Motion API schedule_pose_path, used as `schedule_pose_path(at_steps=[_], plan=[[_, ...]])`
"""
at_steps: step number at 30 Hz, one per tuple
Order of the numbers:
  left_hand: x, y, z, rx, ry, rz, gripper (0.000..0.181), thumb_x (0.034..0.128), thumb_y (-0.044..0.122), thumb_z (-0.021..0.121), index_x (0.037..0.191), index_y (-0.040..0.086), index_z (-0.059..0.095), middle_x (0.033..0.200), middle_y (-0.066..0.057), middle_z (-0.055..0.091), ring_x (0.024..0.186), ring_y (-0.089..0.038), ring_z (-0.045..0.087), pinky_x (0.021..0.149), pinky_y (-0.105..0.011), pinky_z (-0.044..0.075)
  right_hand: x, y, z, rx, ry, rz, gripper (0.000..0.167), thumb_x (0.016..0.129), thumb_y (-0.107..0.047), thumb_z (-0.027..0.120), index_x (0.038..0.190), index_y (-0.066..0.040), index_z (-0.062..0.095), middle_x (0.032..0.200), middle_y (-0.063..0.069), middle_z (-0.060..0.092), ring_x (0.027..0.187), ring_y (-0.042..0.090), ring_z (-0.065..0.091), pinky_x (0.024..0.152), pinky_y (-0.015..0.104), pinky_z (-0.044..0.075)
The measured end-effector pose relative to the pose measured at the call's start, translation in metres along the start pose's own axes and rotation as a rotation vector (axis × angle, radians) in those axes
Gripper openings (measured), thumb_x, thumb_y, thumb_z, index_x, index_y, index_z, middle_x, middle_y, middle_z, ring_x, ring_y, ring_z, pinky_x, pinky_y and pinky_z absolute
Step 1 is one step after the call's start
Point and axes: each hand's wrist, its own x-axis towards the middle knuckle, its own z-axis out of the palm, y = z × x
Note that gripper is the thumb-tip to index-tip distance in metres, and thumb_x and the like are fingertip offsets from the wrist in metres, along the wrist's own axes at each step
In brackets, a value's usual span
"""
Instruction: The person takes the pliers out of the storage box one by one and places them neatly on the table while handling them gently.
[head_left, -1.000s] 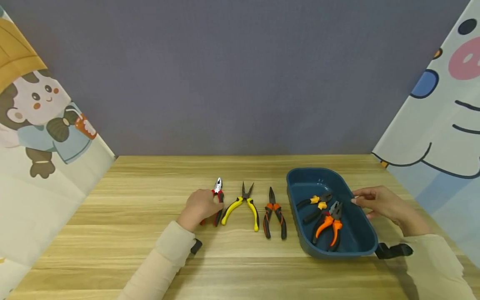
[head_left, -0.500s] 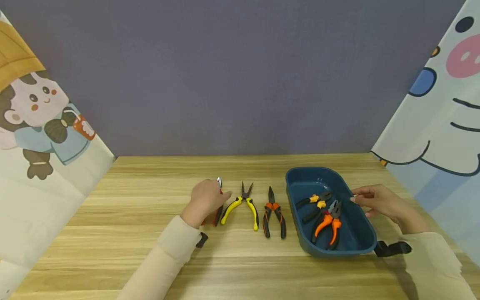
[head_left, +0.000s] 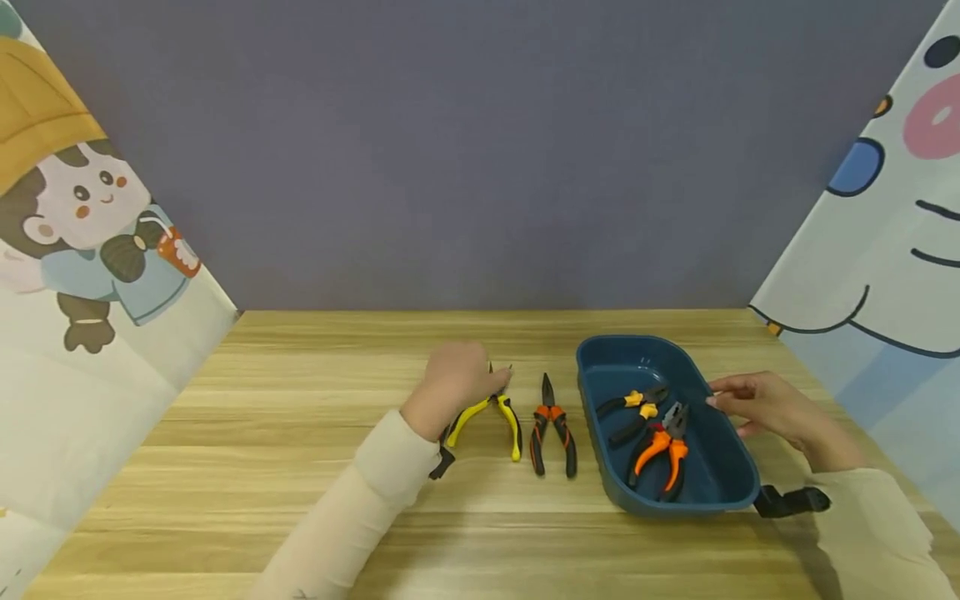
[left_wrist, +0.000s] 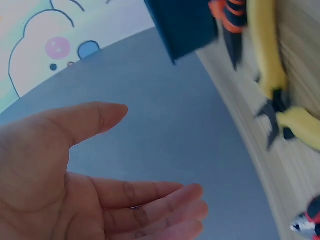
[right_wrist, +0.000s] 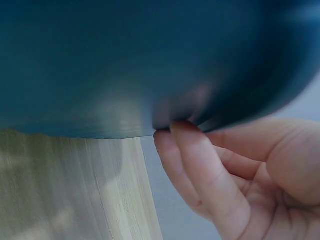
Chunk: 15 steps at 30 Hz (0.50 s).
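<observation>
In the head view my left hand (head_left: 453, 387) is over the left side of the yellow-handled pliers (head_left: 516, 429), covering part of them. The left wrist view shows that hand (left_wrist: 55, 175) empty, thumb apart from its extended fingers, with the yellow pliers (left_wrist: 270, 55) to its right and the red-handled pliers (left_wrist: 312, 220) at the lower right. The hand hides the red pair in the head view. With relaxed fingers, my right hand (head_left: 780, 417) touches the right side of the blue bin (head_left: 738, 458); its fingertips (right_wrist: 182, 129) rest against the outer wall (right_wrist: 75, 80).
Orange-and-black pliers (head_left: 557, 421) lie between the yellow pair and the bin. Inside the bin are yellow-and-black pliers (head_left: 633, 400) and orange-handled pliers (head_left: 675, 454), among others. A grey panel (head_left: 480, 158) rises behind the wooden table (head_left: 300, 467).
My left hand has moved right and slightly away from me, off the red pliers and over the yellow ones. My right hand stays at the bin.
</observation>
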Motion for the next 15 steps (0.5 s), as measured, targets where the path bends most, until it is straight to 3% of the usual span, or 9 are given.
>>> schedule_pose_path(at_steps=[7,15], plan=[[0.002,0.02,0.001,0.014,-0.024,0.066,0.057,0.0914,0.048,0.053,0.049,0.016,0.034,0.045,0.007,0.023,0.042,-0.008,0.022,0.041,-0.024,0.022,0.0,0.002,0.0,-0.012,-0.006,-0.009,0.051,0.097,-0.018,0.053,0.13,0.019,0.04,0.123,0.038,0.049,0.098,0.027,0.061,0.065,0.032,0.055],[-0.002,0.045,0.0,-0.025,-0.039,0.094,0.057,0.0918,0.049,0.053,0.048,0.016,0.037,0.044,0.007,0.024,0.04,-0.007,0.023,0.041,-0.022,0.024,0.0,0.001,-0.001,0.01,-0.01,-0.007,0.054,0.096,-0.021,0.054,0.13,0.019,0.04,0.122,0.037,0.05,0.089,0.008,0.062,0.065,0.033,0.055]])
